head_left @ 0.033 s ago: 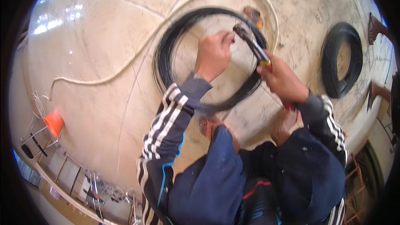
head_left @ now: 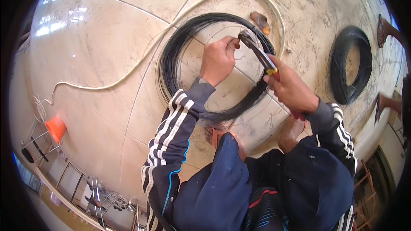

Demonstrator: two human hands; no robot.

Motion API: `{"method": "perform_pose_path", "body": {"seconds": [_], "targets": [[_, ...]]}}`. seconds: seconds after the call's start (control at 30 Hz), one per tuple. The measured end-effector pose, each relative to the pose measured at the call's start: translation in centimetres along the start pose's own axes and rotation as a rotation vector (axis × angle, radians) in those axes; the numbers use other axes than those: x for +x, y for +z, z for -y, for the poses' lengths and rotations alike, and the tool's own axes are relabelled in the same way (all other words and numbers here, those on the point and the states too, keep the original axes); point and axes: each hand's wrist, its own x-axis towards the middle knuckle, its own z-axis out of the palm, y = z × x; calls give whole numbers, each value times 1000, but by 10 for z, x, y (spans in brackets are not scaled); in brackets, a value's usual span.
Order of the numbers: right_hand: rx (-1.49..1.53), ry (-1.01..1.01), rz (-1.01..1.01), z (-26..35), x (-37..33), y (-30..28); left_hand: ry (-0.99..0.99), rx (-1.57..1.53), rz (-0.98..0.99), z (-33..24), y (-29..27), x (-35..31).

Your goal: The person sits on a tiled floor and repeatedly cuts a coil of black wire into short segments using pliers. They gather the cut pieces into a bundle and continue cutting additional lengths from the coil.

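Observation:
My right hand [head_left: 293, 86] grips a pair of pliers [head_left: 261, 56] with red and yellow handles, its jaws pointing up and left. Close to those jaws, my left hand [head_left: 219, 62] is closed in a pinch on a thin wire; the wire's exact path between fingers and jaws is hard to make out. Both hands are above a large coil of black wire [head_left: 168, 60] lying on the tiled floor between my feet and the far side. A few thin loose strands curve inside the ring.
A second black coil [head_left: 336, 70] lies to the right, near another person's feet [head_left: 390, 31]. A pale cable [head_left: 128, 73] snakes around the far side of the big coil. Beyond it sits a brown and orange lump [head_left: 260, 21]. An orange cone-shaped object [head_left: 55, 128] stands at left.
The pliers and my right hand have shifted slightly downward and left, the jaws staying close to my left fingertips. My left hand's pinch is held.

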Motion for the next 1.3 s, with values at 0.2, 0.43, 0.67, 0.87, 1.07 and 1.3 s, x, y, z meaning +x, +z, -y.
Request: {"method": "perform_pose_path", "body": {"seconds": [0.2, 0.43, 0.67, 0.87, 1.07, 1.3], "targets": [[-31, -1, -20, 8, 1, 1, -9, 83, 34, -11, -6, 10], [-47, -74, -36, -10, 6, 6, -43, 55, 48, -9, -10, 7], [4, -32, 11, -5, 4, 9, 39, 55, 15, -8, -10, 0], [496, 210, 321, 18, -4, -15, -170, 23, 92, -4, -2, -20], [403, 215, 288, 15, -7, -14, -113, -25, 63, -5, 3, -18], [359, 218, 259, 17, -5, -10, -104, 3, 60, -6, 0, -18]]}}
